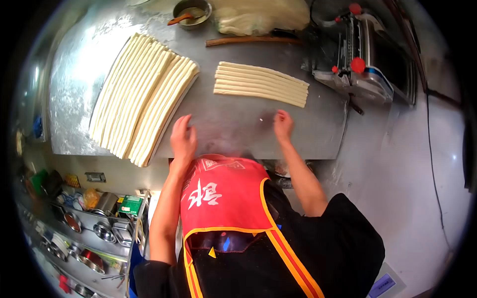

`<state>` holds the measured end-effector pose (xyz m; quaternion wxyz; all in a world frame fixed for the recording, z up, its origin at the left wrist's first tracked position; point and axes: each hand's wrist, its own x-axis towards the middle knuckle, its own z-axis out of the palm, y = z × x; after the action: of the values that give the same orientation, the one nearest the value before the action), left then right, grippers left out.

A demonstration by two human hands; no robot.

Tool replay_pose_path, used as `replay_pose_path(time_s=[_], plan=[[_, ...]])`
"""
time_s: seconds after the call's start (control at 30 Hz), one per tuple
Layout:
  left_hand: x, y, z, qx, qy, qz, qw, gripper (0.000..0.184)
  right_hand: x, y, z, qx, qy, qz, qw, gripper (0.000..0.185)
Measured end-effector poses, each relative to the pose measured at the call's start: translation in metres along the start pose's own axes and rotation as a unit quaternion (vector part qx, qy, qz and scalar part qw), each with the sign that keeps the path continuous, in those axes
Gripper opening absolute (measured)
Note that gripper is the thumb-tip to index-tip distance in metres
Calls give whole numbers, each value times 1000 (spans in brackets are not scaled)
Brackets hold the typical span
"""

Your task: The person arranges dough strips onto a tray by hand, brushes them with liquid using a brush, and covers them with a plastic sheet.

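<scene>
My left hand (184, 138) hovers over the table's near edge, just right of a tray packed with long pale dough strips (139, 94). Its fingers are bent but apart, and nothing shows in them. Farther right, my right hand (283, 125) has its fingers curled in, with nothing visible between them. It is below a smaller group of dough strips (261, 84), laid side by side on the metal table (223, 121), without touching them. A tiny white bit (261, 119) lies left of this hand.
At the back are a metal bowl (193, 14) with an orange-handled utensil, a wooden rolling pin (253, 40) and a plastic-covered pale mass (261, 15). A machine with red knobs (365, 59) stands right. Shelves of metal pots (102, 223) are at lower left.
</scene>
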<state>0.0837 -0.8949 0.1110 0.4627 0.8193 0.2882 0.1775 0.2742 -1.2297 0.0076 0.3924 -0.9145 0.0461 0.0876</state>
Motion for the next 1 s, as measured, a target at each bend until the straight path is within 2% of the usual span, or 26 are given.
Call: replay_pose_path(time_s=[0.07,0.1,0.17,0.3,0.37,0.4,0.5,0.57,0.63,0.67,0.77,0.83,0.9,1.0], plan=[[20,-5,48,-10,-43,-14,999,33,11,17,-57,-138,37,35,989,35],[33,-10,73,-16,-58,-5,998,33,24,40,-67,-139,52,47,988,35],[57,-26,112,-20,-5,-68,997,34,63,100,-80,-71,56,37,995,42],[99,-23,153,-37,18,-88,995,34,99,55,-75,42,36,40,998,45],[112,-15,160,73,18,-175,982,43,109,31,-70,-4,57,61,997,44],[114,-19,162,49,40,-179,982,41,113,19,-64,-53,69,71,994,42],[116,-4,160,14,38,-221,974,36,118,10,-58,-71,106,49,991,39],[120,-1,160,-3,61,-230,971,34,127,17,-55,-51,119,47,990,37],[122,-5,160,-24,61,-288,956,28,134,26,-57,21,117,90,989,36],[122,-8,159,-21,62,-289,955,28,135,31,-60,85,108,110,984,32],[118,-5,151,-136,37,-242,960,15,128,14,-70,157,102,102,977,26],[120,-3,148,-94,23,-228,969,14,131,31,-64,172,117,71,975,23],[121,-16,155,-72,48,-161,983,13,137,46,-56,83,158,23,984,23],[121,-12,158,-63,61,-161,983,18,135,38,-48,112,173,4,979,29]])
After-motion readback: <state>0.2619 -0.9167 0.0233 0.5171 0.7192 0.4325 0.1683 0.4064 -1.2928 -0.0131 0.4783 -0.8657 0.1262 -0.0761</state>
